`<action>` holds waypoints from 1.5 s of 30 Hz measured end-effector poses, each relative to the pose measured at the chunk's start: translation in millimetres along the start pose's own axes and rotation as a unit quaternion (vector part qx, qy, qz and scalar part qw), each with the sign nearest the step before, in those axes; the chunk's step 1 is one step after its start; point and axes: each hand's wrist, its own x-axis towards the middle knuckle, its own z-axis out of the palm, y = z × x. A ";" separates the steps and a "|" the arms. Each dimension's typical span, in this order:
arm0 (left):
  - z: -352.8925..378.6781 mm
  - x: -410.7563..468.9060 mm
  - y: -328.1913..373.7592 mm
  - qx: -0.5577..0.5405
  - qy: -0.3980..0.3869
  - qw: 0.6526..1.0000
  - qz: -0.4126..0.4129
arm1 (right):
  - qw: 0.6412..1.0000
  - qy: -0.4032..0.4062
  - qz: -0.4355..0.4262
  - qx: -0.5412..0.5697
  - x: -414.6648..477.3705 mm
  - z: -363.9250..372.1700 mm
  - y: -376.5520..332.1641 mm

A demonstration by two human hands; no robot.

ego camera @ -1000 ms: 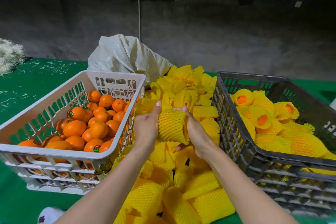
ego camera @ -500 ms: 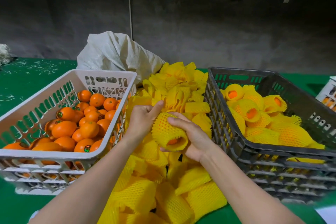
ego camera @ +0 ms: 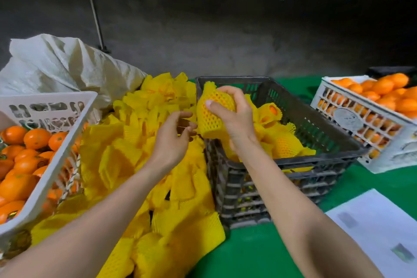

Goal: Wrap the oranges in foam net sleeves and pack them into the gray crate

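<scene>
Round orange [ego camera: 216, 100] in yellow foam net sleeve: gripped in curled fingers of right hand [ego camera: 234, 124] above gray plastic crate [ego camera: 316, 160], presumably for packing. Left hand [ego camera: 173, 142], nine o'clock: fingers slack, empty.

fruit basket [ego camera: 45, 108] left | sleeve pile [ego camera: 126, 156] centre | packing crate [ego camera: 316, 158] right of pile | sack [ego camera: 56, 67] behind basket | paper [ego camera: 379, 228] front-right

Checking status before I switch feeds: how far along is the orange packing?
Done: several wrapped oranges lie in the gray crate. In hand: the right hand grips a sleeved orange over the crate's left edge; the left hand is loose beside it. Left: bare oranges fill the left white crate and right white crate; spare sleeves lie piled.
</scene>
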 end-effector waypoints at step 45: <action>-151.0 -75.9 -23.4 -0.109 -0.036 0.947 -0.301 | 0.851 -0.452 0.254 -0.078 -47.4 98.5 33.2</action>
